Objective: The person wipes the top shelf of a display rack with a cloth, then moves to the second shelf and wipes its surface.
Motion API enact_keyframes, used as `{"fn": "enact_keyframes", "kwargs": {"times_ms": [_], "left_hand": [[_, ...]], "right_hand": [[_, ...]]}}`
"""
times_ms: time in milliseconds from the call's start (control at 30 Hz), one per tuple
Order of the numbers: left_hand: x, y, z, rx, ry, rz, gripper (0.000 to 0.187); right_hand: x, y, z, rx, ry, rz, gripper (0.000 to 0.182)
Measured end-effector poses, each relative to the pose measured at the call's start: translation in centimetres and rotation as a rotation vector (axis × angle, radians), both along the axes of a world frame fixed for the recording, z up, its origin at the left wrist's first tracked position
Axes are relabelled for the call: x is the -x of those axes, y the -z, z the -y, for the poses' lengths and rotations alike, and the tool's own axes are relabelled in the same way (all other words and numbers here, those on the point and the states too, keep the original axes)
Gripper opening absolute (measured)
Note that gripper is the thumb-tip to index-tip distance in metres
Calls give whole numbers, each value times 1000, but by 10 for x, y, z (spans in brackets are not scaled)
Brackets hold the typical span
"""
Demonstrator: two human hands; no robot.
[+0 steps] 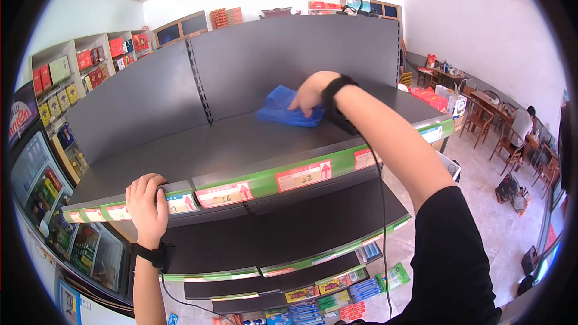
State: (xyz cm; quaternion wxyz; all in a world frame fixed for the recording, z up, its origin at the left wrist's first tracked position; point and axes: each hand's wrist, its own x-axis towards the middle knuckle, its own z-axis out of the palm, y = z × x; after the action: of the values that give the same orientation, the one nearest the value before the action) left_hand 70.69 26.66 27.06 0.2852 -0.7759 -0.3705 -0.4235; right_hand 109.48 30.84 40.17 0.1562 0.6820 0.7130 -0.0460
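Note:
My right hand [310, 93] presses a crumpled blue cloth [283, 108] against the dark top shelf [235, 138], close to the grey back panel [289, 54]. Its fingers are bent onto the cloth. At the shelf's front left edge, my left hand [147, 201] grips the rim, fingers over the top and thumb beside a price tag. A green label strip [265, 185] with red and white price tags runs along that edge. Each wrist wears a black band with a cable.
Lower shelves [289, 229] hang below, with packaged goods [337, 301] at the bottom. A glass-door fridge [66, 216] stands at left, near stocked wall shelves [72, 78]. To the right, a person [521, 126] sits among wooden chairs [478, 121]. Boxes [454, 105] stand beyond the shelf's right end.

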Motion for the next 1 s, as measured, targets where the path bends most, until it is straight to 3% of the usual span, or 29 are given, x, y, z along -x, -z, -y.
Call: {"fn": "enact_keyframes", "kwargs": {"times_ms": [200, 233, 300, 600, 1000], "left_hand": [[-1, 0, 0, -3, -11, -11, 18], [0, 0, -1, -1, -11, -15, 18], [0, 0, -1, -12, -9, -20, 18], [-1, 0, -1, -27, -7, -21, 16], [1, 2, -1, -49, 12, 0, 15]], "right_hand": [[-98, 14, 7, -138, 154, -73, 63], [-111, 8, 7, 42, 146, -93, 72], [-134, 9, 12, 54, 198, -46, 72], [-189, 7, 79, 12, 570, 40, 73], [-212, 20, 116, -93, 695, 172, 69]]}}
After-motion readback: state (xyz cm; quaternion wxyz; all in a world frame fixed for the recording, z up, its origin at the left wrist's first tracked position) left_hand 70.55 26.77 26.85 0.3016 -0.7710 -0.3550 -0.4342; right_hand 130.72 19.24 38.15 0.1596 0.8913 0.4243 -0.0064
